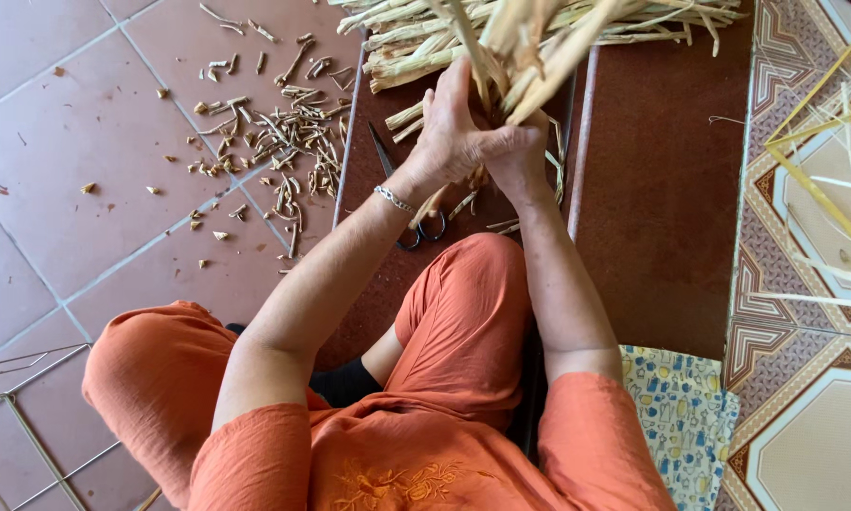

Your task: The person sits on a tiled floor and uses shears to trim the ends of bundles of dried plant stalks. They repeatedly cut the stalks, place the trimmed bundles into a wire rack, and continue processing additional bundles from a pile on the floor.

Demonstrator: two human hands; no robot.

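Observation:
Both of my hands grip one bundle of pale dried plant strips (529, 52) in front of me, above my crossed legs in orange trousers. My left hand (449, 128), with a silver bracelet on the wrist, wraps the bundle from the left. My right hand (518, 151) clasps it from the right, fingers closed. A pile of the same dried stalks (416, 43) lies on the floor behind the hands. Dark scissors (416, 222) lie on the floor just below my left wrist, partly hidden by the arm.
Several short cut-off stalk pieces (283, 142) are scattered on the reddish floor tiles at the left. Thin yellow strips (832, 180) lie over patterned tiles at the right. A patterned cushion (681, 407) sits by my right elbow, and a wire frame (18, 397) lies at the lower left.

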